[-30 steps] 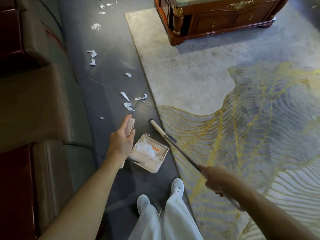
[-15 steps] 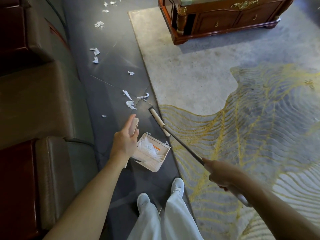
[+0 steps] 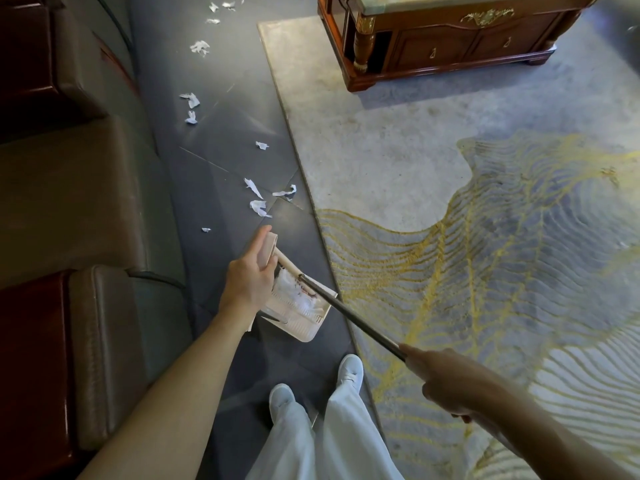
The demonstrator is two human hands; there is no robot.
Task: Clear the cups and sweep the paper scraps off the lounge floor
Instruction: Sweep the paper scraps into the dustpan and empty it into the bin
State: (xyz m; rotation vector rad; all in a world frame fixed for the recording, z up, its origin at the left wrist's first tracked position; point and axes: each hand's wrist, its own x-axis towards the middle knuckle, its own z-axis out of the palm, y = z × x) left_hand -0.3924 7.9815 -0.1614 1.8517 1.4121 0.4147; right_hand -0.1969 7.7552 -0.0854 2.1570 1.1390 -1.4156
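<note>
The paper scraps (image 3: 258,199) lie strewn along the dark tile floor (image 3: 225,150), in the strip between the sofa (image 3: 69,202) and the edge of the rug (image 3: 398,161). The nearest cluster sits just ahead of our dustpan (image 3: 301,323), and others trail farther up the strip. More white scraps lie inside the pan. Our left hand (image 3: 249,282) grasps the pan's upright handle (image 3: 268,249), fingers wrapped round it and thumb lying along it. Our right hand (image 3: 446,382) is clenched round the dark shaft of the broom (image 3: 353,317), whose pale head rests at the pan's mouth, over the gathered paper. We see no cups, and the coffee table (image 3: 450,46) stands well apart on the rug.

We judge ourselves mid-sweep, with one batch in and much of the strip left to do. The next move calls for reaching the broom head out beyond the nearest cluster and drawing it back toward the pan. The pan's lip should sit flat on the tile, probably shifted forward. The scraps look light, so short, low strokes should keep them from scattering.
</note>
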